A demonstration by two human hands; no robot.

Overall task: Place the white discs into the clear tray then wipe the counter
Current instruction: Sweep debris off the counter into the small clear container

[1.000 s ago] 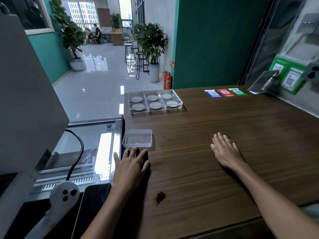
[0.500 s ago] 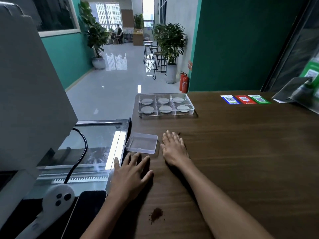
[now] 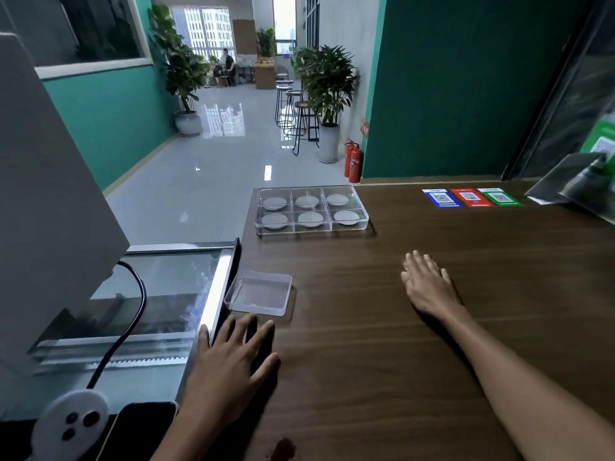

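A clear tray (image 3: 363, 215) with several compartments stands at the far left of the brown wooden counter (image 3: 466, 327). Each compartment holds one white disc (image 3: 346, 216). My left hand (image 3: 229, 364) lies flat, fingers spread, on the counter's left edge, just in front of a small empty clear lid (image 3: 259, 297). My right hand (image 3: 429, 283) presses flat on the middle of the counter with the fingers together, palm down; whether anything lies under it is hidden. A dark brown stain (image 3: 283, 449) marks the near edge.
Blue, red and green QR stickers (image 3: 471, 197) lie at the far right, beside a green stand (image 3: 595, 181). A glass display case (image 3: 159, 294) with a black cable, a white handheld device (image 3: 71, 424) and a dark phone (image 3: 139, 427) sit left of the counter.
My right hand slid left across the counter to beside the clear lid, then back right to the middle. My left hand stayed put. The view shifted left.
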